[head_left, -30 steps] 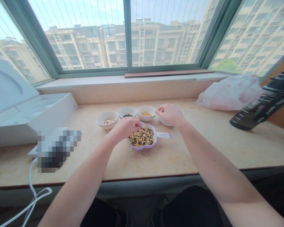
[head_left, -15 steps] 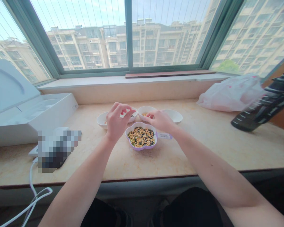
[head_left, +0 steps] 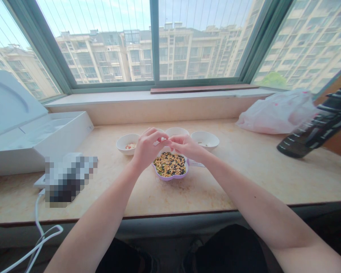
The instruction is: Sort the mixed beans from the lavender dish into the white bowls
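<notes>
The fingertips of my left hand (head_left: 150,148) and my right hand (head_left: 186,146) meet above the back of a flower-shaped purple and white bowl (head_left: 173,177). Both hands are pinched closed; anything between the fingers is too small to make out. Mixed yellow, black and green beans (head_left: 169,165) fill the bowl. Behind it stand several small white bowls in a row. The leftmost bowl (head_left: 121,147) holds some reddish and pale pieces, and the rightmost bowl (head_left: 214,141) a few small bits. My hands partly cover the two middle ones, including the right-middle bowl (head_left: 176,131).
An open white box (head_left: 59,140) stands at the left, with a blurred-out device (head_left: 71,178) and white cable (head_left: 37,212) before it. At the right are a plastic bag (head_left: 275,112) and a dark bottle (head_left: 304,132). A window sill (head_left: 116,98) runs behind the table.
My left hand has come down and to the right, and my right hand has moved slightly left, so their fingertips now meet. The leftmost and rightmost bowls show more fully.
</notes>
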The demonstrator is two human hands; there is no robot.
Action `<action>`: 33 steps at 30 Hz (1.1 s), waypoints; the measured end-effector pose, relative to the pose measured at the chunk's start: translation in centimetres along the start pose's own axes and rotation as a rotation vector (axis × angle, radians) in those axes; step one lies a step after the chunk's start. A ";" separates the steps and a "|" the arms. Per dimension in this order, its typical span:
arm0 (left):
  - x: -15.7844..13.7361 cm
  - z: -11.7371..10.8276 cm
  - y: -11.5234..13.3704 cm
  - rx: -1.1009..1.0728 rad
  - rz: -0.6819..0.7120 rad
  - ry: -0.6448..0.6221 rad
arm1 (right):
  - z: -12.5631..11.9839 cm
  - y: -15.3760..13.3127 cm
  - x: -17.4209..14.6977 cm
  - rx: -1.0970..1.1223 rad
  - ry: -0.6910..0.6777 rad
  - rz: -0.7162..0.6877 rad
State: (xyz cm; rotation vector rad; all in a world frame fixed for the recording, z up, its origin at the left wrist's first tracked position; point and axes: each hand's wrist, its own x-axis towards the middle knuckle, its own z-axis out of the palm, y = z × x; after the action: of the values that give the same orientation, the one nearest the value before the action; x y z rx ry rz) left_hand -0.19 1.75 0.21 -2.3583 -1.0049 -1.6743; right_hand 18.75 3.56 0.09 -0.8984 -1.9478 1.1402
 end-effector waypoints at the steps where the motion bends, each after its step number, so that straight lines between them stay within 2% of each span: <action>1: -0.1 0.1 0.0 0.001 0.003 -0.043 | -0.1 0.1 0.0 0.073 -0.027 0.014; 4: -0.2 0.4 0.0 0.008 0.013 -0.125 | -0.5 0.2 0.0 0.239 -0.077 0.041; 8: -0.2 0.4 0.1 0.013 0.031 -0.148 | -1.0 0.2 -0.1 0.348 -0.093 0.036; 14: -0.2 0.3 -0.3 0.018 0.069 -0.139 | -1.3 0.2 -0.1 0.369 -0.105 0.041; 18: -0.4 0.4 -0.6 0.034 0.064 -0.170 | -1.1 0.0 -0.2 0.302 -0.095 0.064; 22: -0.4 0.5 -0.6 0.070 0.002 -0.257 | -0.9 -0.2 -0.2 0.186 -0.056 0.079; 24: -0.3 0.4 -0.4 0.092 -0.059 -0.325 | -0.9 0.0 0.0 0.079 0.007 0.067; 30: -0.3 0.1 0.1 0.186 -0.242 -0.611 | -2.4 1.6 0.9 -0.520 0.433 0.001; 33: -0.7 0.2 -0.1 0.220 -0.211 -0.758 | -3.2 2.6 1.2 -0.710 0.511 0.030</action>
State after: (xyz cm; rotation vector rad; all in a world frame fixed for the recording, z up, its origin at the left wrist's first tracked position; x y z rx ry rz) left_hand -0.19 1.62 -0.49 -2.8382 -1.4783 -0.6101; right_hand 21.32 6.83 -0.79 -1.4164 -1.8941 0.1522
